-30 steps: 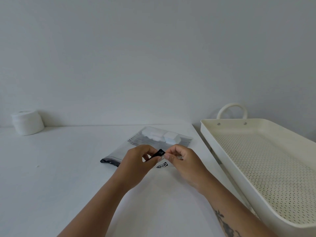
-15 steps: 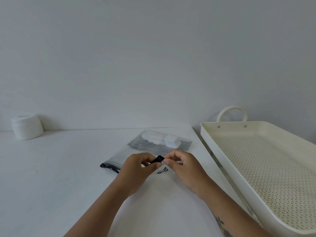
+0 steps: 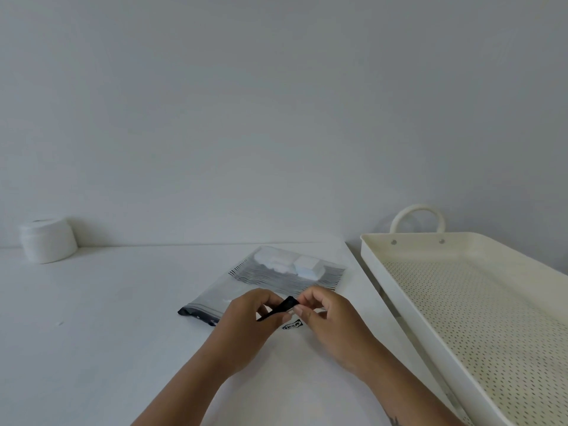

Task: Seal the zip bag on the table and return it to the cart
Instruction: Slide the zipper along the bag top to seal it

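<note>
Sealing is underway: both my hands, left (image 3: 246, 321) and right (image 3: 325, 321), pinch the dark zip strip (image 3: 278, 309) of the bag (image 3: 270, 281) lying on the tabletop (image 3: 107, 318). Cart tray (image 3: 461, 247) beside it waits, bare.

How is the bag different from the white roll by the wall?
The bag lies flat with dark stripes and a black zip edge; the roll stands up round and plain white. Both hands pinch the bag; nothing touches the roll. The bag is near the cart; the roll sits far left. Both rest on the table.
</note>
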### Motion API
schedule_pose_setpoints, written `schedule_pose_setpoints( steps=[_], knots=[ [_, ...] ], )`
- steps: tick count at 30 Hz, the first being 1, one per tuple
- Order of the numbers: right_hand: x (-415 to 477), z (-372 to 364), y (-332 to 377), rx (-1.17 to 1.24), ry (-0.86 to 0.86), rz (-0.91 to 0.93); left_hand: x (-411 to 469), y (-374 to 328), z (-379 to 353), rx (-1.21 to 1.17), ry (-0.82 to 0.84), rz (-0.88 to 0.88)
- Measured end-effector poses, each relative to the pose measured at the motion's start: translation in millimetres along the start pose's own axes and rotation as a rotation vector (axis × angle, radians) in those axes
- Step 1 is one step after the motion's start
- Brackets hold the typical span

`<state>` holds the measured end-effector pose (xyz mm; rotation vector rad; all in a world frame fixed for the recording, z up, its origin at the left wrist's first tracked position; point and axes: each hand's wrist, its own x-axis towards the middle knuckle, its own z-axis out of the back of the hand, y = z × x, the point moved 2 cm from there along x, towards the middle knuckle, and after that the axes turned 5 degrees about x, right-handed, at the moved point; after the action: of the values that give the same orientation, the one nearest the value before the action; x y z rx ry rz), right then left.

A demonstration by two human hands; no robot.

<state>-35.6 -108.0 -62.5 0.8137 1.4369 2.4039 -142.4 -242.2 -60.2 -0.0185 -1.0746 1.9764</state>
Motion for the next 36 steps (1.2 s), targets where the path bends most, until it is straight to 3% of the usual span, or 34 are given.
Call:
schedule_pose_setpoints(
  steps=[19, 29, 36],
  knots=[
    [0, 4, 3, 0.018, -0.033, 0.045, 0, 4, 8, -0.040, 0.020, 0.004],
    [-2, 0, 3, -0.058, 0.008, 0.068, 3, 7, 7, 0.075, -0.034, -0.039],
    [2, 8, 2, -0.026, -0.078, 0.063, 3, 9, 11, 0.154, 0.004, -0.076]
  ],
)
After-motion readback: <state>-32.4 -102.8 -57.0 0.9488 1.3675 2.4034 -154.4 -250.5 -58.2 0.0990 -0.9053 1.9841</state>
